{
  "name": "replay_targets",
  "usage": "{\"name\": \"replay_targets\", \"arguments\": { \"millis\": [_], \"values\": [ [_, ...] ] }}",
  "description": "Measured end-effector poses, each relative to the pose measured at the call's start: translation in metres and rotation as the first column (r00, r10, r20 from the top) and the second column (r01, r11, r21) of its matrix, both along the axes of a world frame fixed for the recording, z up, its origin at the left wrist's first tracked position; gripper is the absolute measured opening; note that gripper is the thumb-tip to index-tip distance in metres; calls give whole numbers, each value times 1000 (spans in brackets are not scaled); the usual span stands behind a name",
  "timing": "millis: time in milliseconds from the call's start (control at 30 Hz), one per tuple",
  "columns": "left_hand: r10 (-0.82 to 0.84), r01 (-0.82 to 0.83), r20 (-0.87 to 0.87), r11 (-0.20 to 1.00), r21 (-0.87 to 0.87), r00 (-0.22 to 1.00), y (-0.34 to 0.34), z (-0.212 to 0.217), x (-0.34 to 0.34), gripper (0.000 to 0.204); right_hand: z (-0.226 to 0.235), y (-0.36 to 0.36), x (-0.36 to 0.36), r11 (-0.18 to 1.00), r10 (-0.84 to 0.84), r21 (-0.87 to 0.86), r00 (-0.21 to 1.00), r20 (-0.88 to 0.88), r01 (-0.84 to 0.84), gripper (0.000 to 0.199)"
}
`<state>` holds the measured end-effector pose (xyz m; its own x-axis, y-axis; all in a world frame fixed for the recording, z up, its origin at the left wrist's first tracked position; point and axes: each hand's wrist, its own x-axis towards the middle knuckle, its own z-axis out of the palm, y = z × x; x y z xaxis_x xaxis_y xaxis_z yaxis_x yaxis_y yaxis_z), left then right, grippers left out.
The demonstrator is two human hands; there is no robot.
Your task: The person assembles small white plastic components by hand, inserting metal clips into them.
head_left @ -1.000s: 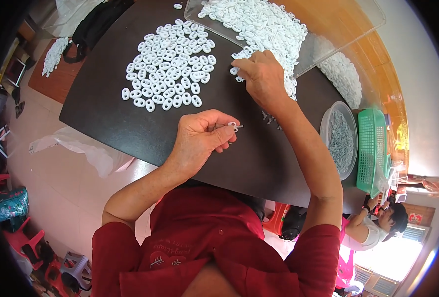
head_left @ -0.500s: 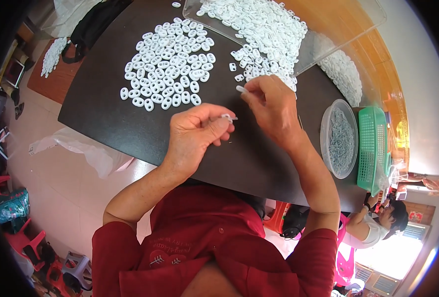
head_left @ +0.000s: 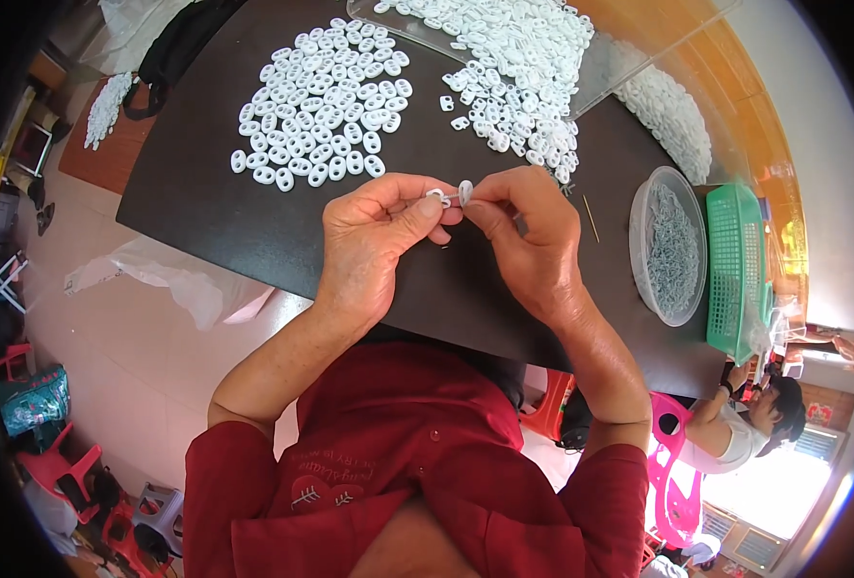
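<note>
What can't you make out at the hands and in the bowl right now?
- Head view: how the two small white pieces meet; too small, fingertips cover them.
- Left hand, right hand: palms hidden, backs face the camera.
- Round clear bowl: grey contents too fine to identify.

I saw few packages: a crumpled clear plastic bag (head_left: 171, 279) hung off the near left edge of the dark surface (head_left: 253, 222), and a teal patterned bag (head_left: 32, 405) sat on the floor at far left. No labels, signs or screens showed.
</note>
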<state>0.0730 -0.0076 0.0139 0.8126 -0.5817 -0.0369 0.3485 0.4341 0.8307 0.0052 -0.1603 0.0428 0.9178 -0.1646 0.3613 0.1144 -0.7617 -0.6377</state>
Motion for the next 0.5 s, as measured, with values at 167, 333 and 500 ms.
{"name": "replay_targets", "arguments": {
  "millis": [167,333,500],
  "values": [
    [-29,27,-44,999,-37,999,-3,0,-3,17,11,9,-3,904,-103,395,980,-170,164,10],
    [-48,43,-98,997,-59,994,-6,3,-6,18,8,-1,-7,695,37,714,986,-163,92,14],
    [-48,48,-80,999,4,996,-5,1,-5,18,11,-11,-12,684,0,711,974,-227,166,13]
  ]
}}
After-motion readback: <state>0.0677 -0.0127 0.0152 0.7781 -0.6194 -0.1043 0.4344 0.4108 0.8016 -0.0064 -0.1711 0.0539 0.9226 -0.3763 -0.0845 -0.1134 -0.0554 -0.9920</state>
